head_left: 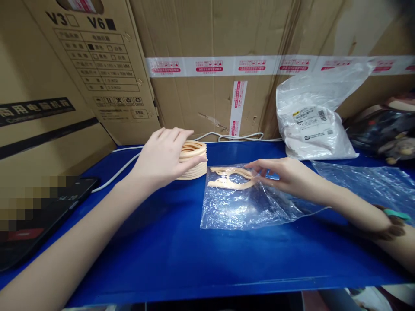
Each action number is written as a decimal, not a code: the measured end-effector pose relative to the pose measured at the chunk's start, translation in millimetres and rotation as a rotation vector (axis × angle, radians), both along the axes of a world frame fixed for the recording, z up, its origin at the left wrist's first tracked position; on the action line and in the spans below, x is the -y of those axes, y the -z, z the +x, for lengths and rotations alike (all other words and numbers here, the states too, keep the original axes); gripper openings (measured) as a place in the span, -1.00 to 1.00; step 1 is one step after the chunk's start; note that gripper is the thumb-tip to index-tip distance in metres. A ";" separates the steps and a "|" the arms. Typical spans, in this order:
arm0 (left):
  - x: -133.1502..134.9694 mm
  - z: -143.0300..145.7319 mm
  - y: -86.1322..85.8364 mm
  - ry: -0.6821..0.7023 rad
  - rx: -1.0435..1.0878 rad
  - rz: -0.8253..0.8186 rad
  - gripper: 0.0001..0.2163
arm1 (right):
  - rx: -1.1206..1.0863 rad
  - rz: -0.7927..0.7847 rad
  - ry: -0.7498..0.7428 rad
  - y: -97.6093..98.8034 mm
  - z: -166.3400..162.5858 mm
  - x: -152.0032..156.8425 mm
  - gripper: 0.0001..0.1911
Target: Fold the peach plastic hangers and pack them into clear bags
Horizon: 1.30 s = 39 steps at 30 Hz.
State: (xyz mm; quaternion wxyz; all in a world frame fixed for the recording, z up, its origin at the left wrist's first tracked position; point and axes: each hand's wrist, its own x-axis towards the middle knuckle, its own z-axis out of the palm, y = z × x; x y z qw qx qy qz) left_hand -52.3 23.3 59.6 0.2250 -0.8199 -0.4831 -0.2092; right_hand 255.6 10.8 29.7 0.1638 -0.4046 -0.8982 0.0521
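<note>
My left hand [162, 157] is closed round the left side of a stack of pale orange folding hangers [196, 166], thumb across the front and fingers over the far side. Part of the stack is hidden behind the hand. Just right of it, a single folded hanger [223, 184] lies flat at a clear plastic bag [240, 211]; whether it is inside or on top of the bag, I cannot tell. My right hand [275, 175] pinches the rounded right end of this hanger, together with some of the film.
Behind the blue table surface [181, 255] stand large cardboard boxes [201, 99]. A white plastic parcel bag [314, 121] sits at the back right, near more clear film [372, 181]. A phone [48, 216] lies at the left, with a white cable [123, 168] beside it.
</note>
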 end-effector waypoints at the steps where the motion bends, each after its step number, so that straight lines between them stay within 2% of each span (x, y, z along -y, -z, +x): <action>1: -4.4 -2.7 2.3 -0.009 -0.023 -0.028 -0.36 | -0.002 0.011 0.010 -0.8 0.4 0.2 -0.64; 6: -17.5 -11.4 7.6 -0.031 -0.087 -0.086 -0.29 | 0.020 0.019 0.033 -3.7 2.5 0.7 -0.65; 12: -21.8 -16.0 7.2 -0.050 -0.097 -0.077 -0.30 | 0.028 0.038 0.045 -5.9 3.1 1.5 -0.65; 23: -25.7 -21.6 6.7 0.021 -0.105 -0.076 -0.34 | 0.024 0.014 0.068 -6.9 3.3 1.2 -0.64; 29: -20.2 -19.9 1.8 0.021 -0.093 -0.042 -0.39 | 0.010 0.040 0.072 -5.9 4.6 0.1 -0.66; 33: -10.8 -14.5 -2.7 0.013 -0.054 -0.022 -0.40 | -0.008 0.120 0.061 -6.9 5.3 1.7 -0.68; 39: 10.9 6.7 -5.6 0.164 -0.062 0.047 -0.31 | -0.062 0.162 0.037 -9.3 3.3 5.5 -0.68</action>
